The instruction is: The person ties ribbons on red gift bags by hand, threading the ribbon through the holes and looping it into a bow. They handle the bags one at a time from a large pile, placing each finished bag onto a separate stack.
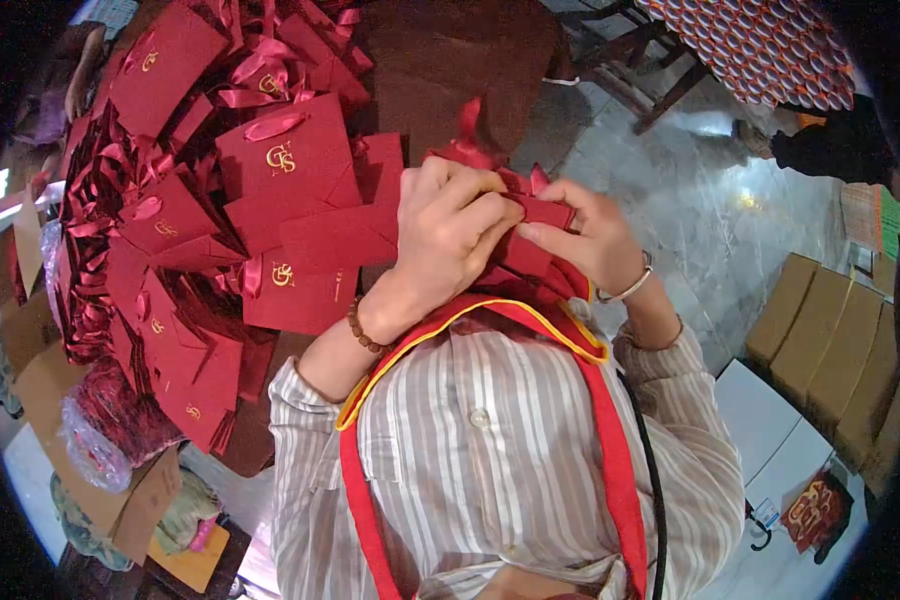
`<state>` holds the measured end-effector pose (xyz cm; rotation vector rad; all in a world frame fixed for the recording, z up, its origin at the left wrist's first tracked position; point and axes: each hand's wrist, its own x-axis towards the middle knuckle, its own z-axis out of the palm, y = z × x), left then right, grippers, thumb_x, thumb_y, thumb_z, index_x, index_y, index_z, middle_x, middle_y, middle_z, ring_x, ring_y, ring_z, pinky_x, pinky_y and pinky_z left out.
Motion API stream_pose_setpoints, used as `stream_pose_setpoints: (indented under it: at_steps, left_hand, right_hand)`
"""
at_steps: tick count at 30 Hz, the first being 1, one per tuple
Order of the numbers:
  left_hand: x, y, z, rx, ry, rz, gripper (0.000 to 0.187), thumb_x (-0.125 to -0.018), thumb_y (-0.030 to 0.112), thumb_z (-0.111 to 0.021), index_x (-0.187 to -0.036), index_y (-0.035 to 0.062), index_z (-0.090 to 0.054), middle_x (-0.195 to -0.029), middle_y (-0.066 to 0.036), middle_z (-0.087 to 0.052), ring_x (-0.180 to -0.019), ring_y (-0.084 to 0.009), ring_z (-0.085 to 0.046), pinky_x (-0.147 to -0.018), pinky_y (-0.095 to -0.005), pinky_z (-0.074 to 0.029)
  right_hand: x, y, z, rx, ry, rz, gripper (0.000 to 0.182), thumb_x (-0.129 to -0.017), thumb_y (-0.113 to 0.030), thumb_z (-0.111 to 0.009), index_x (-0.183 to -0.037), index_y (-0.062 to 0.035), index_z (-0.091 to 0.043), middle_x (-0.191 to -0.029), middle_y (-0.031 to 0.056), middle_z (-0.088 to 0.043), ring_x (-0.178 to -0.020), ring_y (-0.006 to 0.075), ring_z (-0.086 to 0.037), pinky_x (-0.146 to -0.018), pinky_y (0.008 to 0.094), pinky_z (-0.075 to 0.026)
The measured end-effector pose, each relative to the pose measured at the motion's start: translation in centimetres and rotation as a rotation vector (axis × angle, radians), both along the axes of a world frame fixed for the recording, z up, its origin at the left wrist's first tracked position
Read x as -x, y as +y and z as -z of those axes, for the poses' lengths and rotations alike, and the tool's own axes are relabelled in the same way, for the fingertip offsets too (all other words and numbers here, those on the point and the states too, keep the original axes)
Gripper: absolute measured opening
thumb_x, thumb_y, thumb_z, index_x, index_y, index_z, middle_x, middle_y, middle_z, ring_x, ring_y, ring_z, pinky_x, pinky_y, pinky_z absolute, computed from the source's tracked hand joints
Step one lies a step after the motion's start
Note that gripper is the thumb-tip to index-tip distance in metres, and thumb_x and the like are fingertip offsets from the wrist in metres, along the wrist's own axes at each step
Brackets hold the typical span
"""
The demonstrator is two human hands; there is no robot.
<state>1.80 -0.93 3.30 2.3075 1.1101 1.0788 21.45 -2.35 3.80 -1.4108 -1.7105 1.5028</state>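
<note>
Close to my chest, both hands are closed on a small dark red gift bag [518, 258]. My left hand [452, 222], with a beaded bracelet at the wrist, pinches its upper edge from the left. From the right, the thumb and fingers of my right hand [592, 232] grip the same edge. A red ribbon [473, 128] stands up just beyond my left fingers. My fingers and palms hide much of the bag. Left of my left hand lies a heap of similar red bags [285, 165] with gold lettering and ribbon handles.
The heap sits on a brown-covered table [450, 60]. Cardboard boxes [820, 330] stand on the grey floor at right, near a white box [770, 420]. A stool [635, 60] is at the far right. Plastic-wrapped red material [120, 420] lies at lower left.
</note>
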Motion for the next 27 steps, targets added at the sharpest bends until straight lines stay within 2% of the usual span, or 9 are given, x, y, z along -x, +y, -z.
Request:
stream_pose_setpoints:
  at_steps: [2,8,12,15,17,22,25,27]
  left_hand:
    - [0.0,0.2,0.1,-0.06,-0.013,-0.032,0.01,-0.066,0.016,-0.07,-0.072,0.0131,-0.062,-0.079,0.002,-0.058,-0.078,-0.0179,-0.048,-0.07,-0.0341,-0.031]
    - [0.6,0.8,-1.1,0.087,-0.033,-0.013,0.016,-0.065,0.021,-0.072,-0.074,0.0124,-0.061,-0.074,0.001,-0.058,-0.079,-0.0195,-0.049,-0.073,-0.0354,-0.029]
    - [1.2,1.5,-1.6,0.066,-0.012,0.049,0.016,-0.067,0.02,-0.071,-0.074,0.0117,-0.06,-0.073,0.001,-0.057,-0.079,-0.0193,-0.049,-0.072,-0.035,-0.029]
    - [1.7,1.8,-1.4,0.118,0.01,0.136,0.015,-0.068,0.015,-0.071,-0.075,0.0091,-0.059,-0.077,-0.002,-0.058,-0.079,-0.0209,-0.053,-0.076,-0.0329,-0.033]
    - [2.3,2.0,-1.6,0.156,0.069,0.212,0.013,-0.069,0.013,-0.07,-0.075,0.0086,-0.059,-0.077,-0.002,-0.058,-0.078,-0.02,-0.054,-0.075,-0.032,-0.034]
    - [2.4,1.5,-1.9,0.206,-0.004,0.201,0.011,-0.07,0.01,-0.068,-0.077,0.0089,-0.059,-0.078,-0.003,-0.059,-0.078,-0.0202,-0.054,-0.076,-0.0324,-0.035]
    - [2.3,1.5,-2.7,0.231,-0.04,0.16,0.006,-0.075,0.011,-0.064,-0.075,0.0065,-0.059,-0.074,-0.006,-0.059,-0.075,-0.0218,-0.055,-0.074,-0.0321,-0.037]
    - [3.2,2.2,-2.8,0.583,-0.114,0.186,0.013,-0.08,0.013,-0.058,-0.072,0.0025,-0.059,-0.068,-0.008,-0.057,-0.071,-0.0242,-0.055,-0.07,-0.0315,-0.039]
  right_hand:
    - [0.2,-0.1,0.0,0.037,0.064,-0.014,0.019,-0.081,-0.004,-0.062,-0.099,0.0001,-0.055,-0.087,-0.0002,-0.058,-0.078,0.0052,-0.055,-0.066,0.0205,-0.047]
    - [0.6,-0.7,-0.3,-0.021,0.068,0.024,0.013,-0.081,-0.004,-0.062,-0.093,0.0005,-0.059,-0.081,0.0001,-0.06,-0.072,0.0059,-0.056,-0.062,0.0211,-0.047]
    - [1.0,-0.6,-1.0,-0.055,0.082,0.026,0.014,-0.08,-0.006,-0.064,-0.091,0.0016,-0.06,-0.08,0.0025,-0.061,-0.071,0.0073,-0.058,-0.061,0.0224,-0.047]
    - [1.4,-0.6,-1.4,-0.147,-0.012,0.015,0.016,-0.078,-0.01,-0.065,-0.089,0.0017,-0.06,-0.077,0.0063,-0.061,-0.068,0.0103,-0.059,-0.059,0.0244,-0.046]
    - [1.6,-0.5,-1.3,-0.35,0.012,0.01,0.018,-0.078,-0.013,-0.066,-0.089,0.0004,-0.06,-0.076,0.0089,-0.061,-0.065,0.0144,-0.06,-0.058,0.0262,-0.046]
    - [2.0,-0.2,-1.5,-0.372,0.002,-0.034,0.018,-0.077,-0.013,-0.065,-0.089,-0.0006,-0.061,-0.076,0.011,-0.062,-0.065,0.0208,-0.062,-0.058,0.0284,-0.046]
    - [2.2,-0.5,-1.8,-0.423,-0.031,-0.05,0.017,-0.077,-0.012,-0.065,-0.088,-0.0004,-0.061,-0.077,0.0124,-0.062,-0.066,0.0237,-0.062,-0.059,0.0296,-0.046]
    - [2.6,-0.6,-1.9,-0.47,-0.041,-0.05,0.016,-0.077,-0.011,-0.064,-0.088,0.0,-0.061,-0.078,0.0134,-0.062,-0.067,0.025,-0.062,-0.059,0.0301,-0.046]
